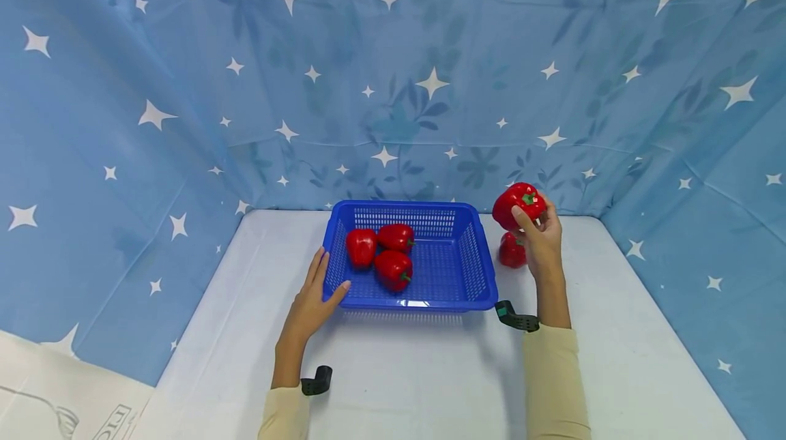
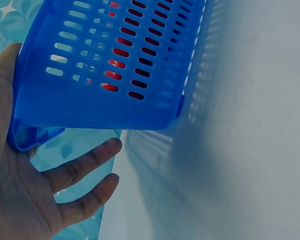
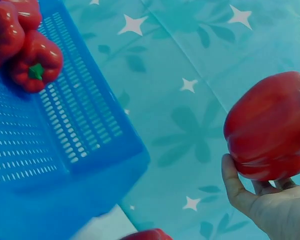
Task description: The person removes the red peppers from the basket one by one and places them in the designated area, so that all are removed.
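My right hand (image 1: 543, 239) holds a red bell pepper (image 1: 516, 204) raised beyond the right side of the blue basket (image 1: 485, 283). The right wrist view shows this bell pepper (image 3: 270, 127) between thumb and fingers, partly cut off by the frame edge. Below it, another red bell pepper (image 1: 512, 251) lies on the table, partly hidden by the hand. My left hand (image 1: 310, 307) rests against the basket's front left corner. In the left wrist view its fingers (image 2: 85, 162) are extended and spread. Three red bell peppers (image 1: 394, 269) lie in the left half of the basket.
The basket stands on a white table (image 1: 417, 372) near its far edge. A blue curtain (image 1: 368, 85) with white stars hangs behind and at both sides. Printed pale cloth (image 1: 61, 392) shows at the lower left.
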`<state>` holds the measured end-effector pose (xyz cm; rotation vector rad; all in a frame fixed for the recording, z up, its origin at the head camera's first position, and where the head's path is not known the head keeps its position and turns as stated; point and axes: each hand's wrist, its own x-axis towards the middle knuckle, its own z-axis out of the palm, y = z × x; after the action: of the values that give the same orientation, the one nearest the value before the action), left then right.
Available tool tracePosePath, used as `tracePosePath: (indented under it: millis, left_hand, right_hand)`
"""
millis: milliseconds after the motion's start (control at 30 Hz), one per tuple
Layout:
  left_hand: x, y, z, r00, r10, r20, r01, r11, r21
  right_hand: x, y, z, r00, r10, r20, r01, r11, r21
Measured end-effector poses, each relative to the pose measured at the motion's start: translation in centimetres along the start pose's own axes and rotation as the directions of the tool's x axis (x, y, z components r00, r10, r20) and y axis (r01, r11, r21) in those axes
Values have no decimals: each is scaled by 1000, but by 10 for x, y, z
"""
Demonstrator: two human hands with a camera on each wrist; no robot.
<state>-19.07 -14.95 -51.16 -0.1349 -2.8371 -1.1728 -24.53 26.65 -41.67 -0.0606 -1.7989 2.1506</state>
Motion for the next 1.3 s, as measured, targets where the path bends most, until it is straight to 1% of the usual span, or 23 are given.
tracePosePath:
  millis: [33, 133, 267, 333, 433, 500, 533, 667, 733, 767, 833, 900, 967, 1000, 1133, 1200, 1300]
  left_hand:
    - [0, 0, 0, 1000, 2, -1, -2, 1000, 0]
    - [0, 0, 0, 1000, 1, 0, -1, 1000, -2]
    - [0, 0, 0, 1000, -2, 1, 2, 1000, -7]
    - [-1, 0, 0, 1000, -4, 1, 4, 1000, -8]
    - [-1, 0, 0, 1000, -7, 1, 7, 1000, -8]
    - [-1, 1, 0, 1000, -8, 3, 8, 1000, -6]
    - [-1, 1, 0, 1000, -9, 3, 9, 1000, -5]
    - [0, 1, 0, 1000, -6, 3, 6, 1000, -3]
    - [0, 1, 0, 1000, -6, 2, 6, 1000, -4]
    - [0, 1, 0, 1000, -6, 3, 6, 1000, -6]
    - [0, 1, 0, 1000, -7, 6, 7, 1000, -9]
    - [0, 1, 0, 1000, -8, 7, 8, 1000, -12]
    - [0, 1, 1, 1000, -7, 8, 7, 1000, -13]
    - [0, 1, 1, 1000, -6, 7, 6, 1000, -13]
    - [0, 0, 1, 1000, -5, 8, 5, 1000, -11]
    - [0, 0, 1, 1000, -5, 10, 5, 1000, -8]
    - [0, 0, 0, 1000, -6, 10, 6, 1000, -3]
  right_hand:
    - [1, 0, -3, 1000, -15, -11, 16, 999, 33]
    - [3, -1, -12, 996, -53, -65, 59, 995, 83]
    - [3, -1, -22, 985, -61, -162, 83, 988, 132]
    - [2, 0, -27, 975, -48, -217, 83, 984, 157]
    - [3, 7, -38, 953, -31, -300, 85, 982, 167]
    - [6, 16, -48, 935, -12, -354, 75, 984, 165]
    - [11, 27, -57, 929, -5, -371, 80, 979, 188]
    - [21, 55, -83, 890, 85, -448, -21, 989, 145]
    - [25, 68, -94, 869, 147, -472, -101, 987, 122]
    - [23, 67, -93, 854, 186, -486, -165, 983, 85]
    - [21, 70, -95, 828, 248, -503, -242, 967, 78]
    - [15, 68, -92, 801, 297, -520, -307, 949, 70]
    - [9, 63, -86, 780, 331, -532, -353, 934, 63]
    - [6, 62, -83, 771, 339, -539, -367, 928, 58]
    - [1, 65, -83, 759, 338, -557, -387, 922, 32]
    - [4, 74, -89, 749, 345, -566, -409, 913, 16]
    - [15, 95, -103, 738, 360, -571, -429, 903, 14]
